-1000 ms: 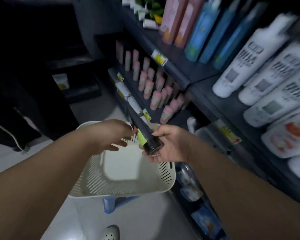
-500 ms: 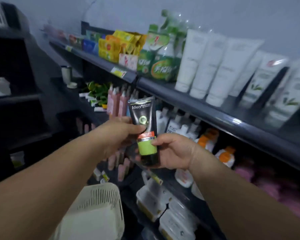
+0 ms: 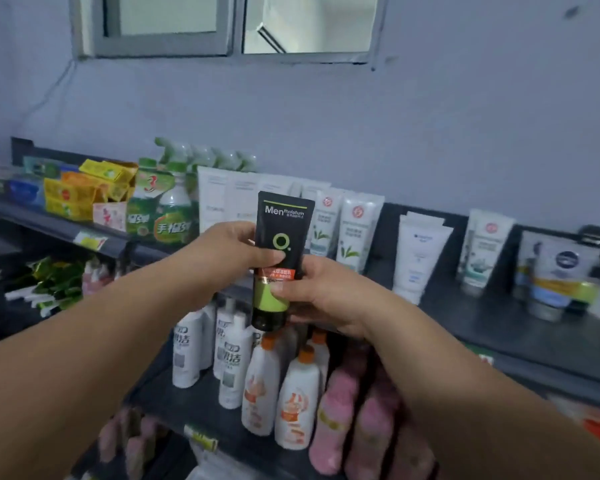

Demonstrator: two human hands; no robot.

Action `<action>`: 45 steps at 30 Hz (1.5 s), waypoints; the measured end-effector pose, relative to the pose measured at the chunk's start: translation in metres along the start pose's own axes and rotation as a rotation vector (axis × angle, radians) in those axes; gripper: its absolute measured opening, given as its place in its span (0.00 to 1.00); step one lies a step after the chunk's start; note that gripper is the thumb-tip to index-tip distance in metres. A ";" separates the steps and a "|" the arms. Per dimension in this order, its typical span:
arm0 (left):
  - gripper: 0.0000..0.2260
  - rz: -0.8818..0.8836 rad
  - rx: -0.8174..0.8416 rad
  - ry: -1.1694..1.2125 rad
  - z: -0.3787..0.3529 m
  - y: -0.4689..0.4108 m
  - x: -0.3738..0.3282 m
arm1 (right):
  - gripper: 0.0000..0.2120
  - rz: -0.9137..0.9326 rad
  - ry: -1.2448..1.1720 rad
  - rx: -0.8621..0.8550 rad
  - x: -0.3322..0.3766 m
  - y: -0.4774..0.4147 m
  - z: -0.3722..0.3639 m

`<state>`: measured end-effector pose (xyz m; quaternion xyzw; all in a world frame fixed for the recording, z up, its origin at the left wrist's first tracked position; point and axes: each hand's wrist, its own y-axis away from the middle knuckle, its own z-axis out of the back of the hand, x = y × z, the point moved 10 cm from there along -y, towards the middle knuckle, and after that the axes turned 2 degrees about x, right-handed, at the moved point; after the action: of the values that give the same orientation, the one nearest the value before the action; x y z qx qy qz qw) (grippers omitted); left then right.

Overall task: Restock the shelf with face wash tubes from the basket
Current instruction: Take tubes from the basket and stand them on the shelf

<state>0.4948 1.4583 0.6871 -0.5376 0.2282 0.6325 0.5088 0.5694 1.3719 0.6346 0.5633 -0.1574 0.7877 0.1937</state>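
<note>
With left hand (image 3: 230, 251), pinched tube (image 3: 282, 233) mid-body, upright, cap down; with right hand (image 3: 326, 296), clamped it near the cap. Held it in front of shelf (image 3: 482, 317), not yet set down. Judged placing left to do, maybe in the gap beside white tubes (image 3: 420, 251); saw no basket

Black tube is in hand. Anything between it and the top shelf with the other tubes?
Nothing visible in between. Left hand and right hand hold the black tube upright before the top shelf; white tubes fill the row straight behind it, with bare shelf further right.
</note>
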 end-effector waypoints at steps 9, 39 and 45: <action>0.08 -0.182 0.210 0.098 -0.121 -0.029 -0.082 | 0.11 0.094 0.082 -0.345 0.023 0.103 0.122; 0.09 -0.086 0.291 -0.078 -0.401 -0.110 -0.130 | 0.11 -0.163 0.095 -0.878 -0.113 0.315 0.464; 0.14 -0.042 0.226 -0.144 -0.414 -0.122 -0.125 | 0.12 -0.152 0.056 -0.865 -0.125 0.309 0.478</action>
<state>0.7768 1.1090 0.7015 -0.4346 0.2493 0.6290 0.5944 0.8520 0.8626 0.6582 0.4185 -0.4256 0.6478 0.4733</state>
